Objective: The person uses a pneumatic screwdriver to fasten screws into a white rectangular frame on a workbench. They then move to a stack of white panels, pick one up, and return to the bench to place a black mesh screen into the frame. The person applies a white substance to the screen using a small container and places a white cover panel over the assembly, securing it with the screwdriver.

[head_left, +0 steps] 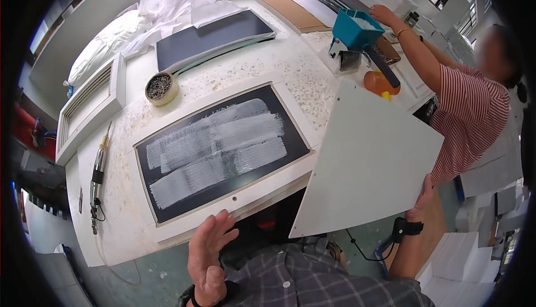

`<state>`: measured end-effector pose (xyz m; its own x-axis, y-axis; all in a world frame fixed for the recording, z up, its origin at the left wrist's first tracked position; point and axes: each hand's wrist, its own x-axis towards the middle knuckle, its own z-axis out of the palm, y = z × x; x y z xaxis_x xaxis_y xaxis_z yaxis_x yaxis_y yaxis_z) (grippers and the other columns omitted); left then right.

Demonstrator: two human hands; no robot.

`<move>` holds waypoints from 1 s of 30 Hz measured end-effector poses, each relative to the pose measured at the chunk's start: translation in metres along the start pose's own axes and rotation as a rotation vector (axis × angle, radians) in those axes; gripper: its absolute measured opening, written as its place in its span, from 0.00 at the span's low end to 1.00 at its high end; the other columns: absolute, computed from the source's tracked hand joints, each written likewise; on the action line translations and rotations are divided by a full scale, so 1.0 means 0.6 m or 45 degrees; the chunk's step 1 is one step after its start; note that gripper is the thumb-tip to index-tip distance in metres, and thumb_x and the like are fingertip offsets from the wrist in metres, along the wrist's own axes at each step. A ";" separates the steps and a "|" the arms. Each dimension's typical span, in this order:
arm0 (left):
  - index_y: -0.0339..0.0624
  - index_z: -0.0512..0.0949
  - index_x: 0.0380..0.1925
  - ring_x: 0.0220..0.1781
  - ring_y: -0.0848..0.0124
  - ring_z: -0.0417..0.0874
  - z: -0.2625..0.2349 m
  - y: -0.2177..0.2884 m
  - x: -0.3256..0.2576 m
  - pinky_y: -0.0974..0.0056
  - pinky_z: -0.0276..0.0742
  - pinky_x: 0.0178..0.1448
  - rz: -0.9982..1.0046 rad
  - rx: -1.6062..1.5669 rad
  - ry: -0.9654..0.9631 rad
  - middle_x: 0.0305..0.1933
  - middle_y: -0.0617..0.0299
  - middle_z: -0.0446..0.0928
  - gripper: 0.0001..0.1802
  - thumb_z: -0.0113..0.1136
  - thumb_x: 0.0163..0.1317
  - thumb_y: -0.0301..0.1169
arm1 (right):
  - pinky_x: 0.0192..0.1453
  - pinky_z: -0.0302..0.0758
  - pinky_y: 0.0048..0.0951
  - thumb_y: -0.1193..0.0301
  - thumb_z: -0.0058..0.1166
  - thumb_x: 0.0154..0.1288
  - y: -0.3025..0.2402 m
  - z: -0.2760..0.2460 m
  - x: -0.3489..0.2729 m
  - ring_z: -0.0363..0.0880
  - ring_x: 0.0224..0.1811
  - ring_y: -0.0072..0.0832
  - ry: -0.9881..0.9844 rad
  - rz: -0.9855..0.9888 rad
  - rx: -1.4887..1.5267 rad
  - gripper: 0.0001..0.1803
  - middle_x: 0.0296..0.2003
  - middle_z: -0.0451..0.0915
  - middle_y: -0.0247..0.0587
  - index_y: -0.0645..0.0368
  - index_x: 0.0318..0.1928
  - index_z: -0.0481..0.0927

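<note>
My right hand [422, 200] grips the lower right edge of a white panel [371, 164] with small holes near its rim. The panel is tilted, its left part over the right end of a white frame [146, 192]. My left hand [211, 254] is raised just in front of the frame's near edge, fingers stretched out, holding nothing. Inside the frame lies a black panel [297, 149], coated in the middle with streaky white paste [190, 145]. Most of my right fingers are hidden behind the white panel.
On the table [128, 167] stand a tub of screws [161, 88], an electric screwdriver [99, 167], an open frame [89, 106] and stacked dark panels [212, 36]. A co-worker in a striped shirt [472, 103] reaches past a teal hopper [356, 29] at the right.
</note>
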<state>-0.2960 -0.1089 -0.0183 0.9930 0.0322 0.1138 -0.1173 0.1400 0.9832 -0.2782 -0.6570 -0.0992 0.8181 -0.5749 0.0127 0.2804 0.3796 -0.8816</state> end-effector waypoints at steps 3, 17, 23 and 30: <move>0.34 0.52 0.80 0.76 0.50 0.72 0.053 -0.001 0.013 0.46 0.68 0.76 -0.244 -0.359 -0.453 0.78 0.40 0.64 0.49 0.55 0.75 0.59 | 0.67 0.77 0.38 0.62 0.48 0.82 0.020 -0.072 -0.055 0.80 0.60 0.35 -0.037 0.132 -0.034 0.23 0.59 0.81 0.42 0.65 0.67 0.73; 0.30 0.69 0.68 0.59 0.69 0.79 0.168 -0.077 0.036 0.64 0.74 0.63 -0.256 -0.204 -0.293 0.59 0.55 0.80 0.26 0.46 0.84 0.41 | 0.50 0.75 0.25 0.55 0.44 0.85 -0.036 -0.023 -0.111 0.78 0.44 0.19 -0.071 0.044 -0.851 0.24 0.44 0.84 0.33 0.66 0.53 0.82; 0.29 0.71 0.66 0.55 0.65 0.82 0.116 -0.159 0.049 0.61 0.78 0.58 -0.251 -0.168 -0.145 0.58 0.51 0.80 0.33 0.47 0.81 0.51 | 0.52 0.81 0.27 0.51 0.45 0.85 -0.032 -0.008 -0.125 0.84 0.47 0.22 -0.106 0.299 -0.443 0.27 0.47 0.86 0.36 0.64 0.57 0.81; 0.30 0.72 0.64 0.56 0.62 0.83 0.101 -0.060 0.050 0.59 0.79 0.59 -0.245 -0.341 0.118 0.58 0.50 0.80 0.31 0.46 0.81 0.49 | 0.52 0.82 0.26 0.51 0.45 0.85 0.047 0.100 -0.120 0.84 0.45 0.21 -0.183 0.554 -0.181 0.27 0.49 0.85 0.37 0.63 0.63 0.78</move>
<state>-0.2607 -0.1727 -0.0416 0.9931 0.0681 -0.0959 0.0601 0.4070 0.9115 -0.2990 -0.5614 -0.0966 0.9082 -0.2747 -0.3157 -0.1670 0.4539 -0.8753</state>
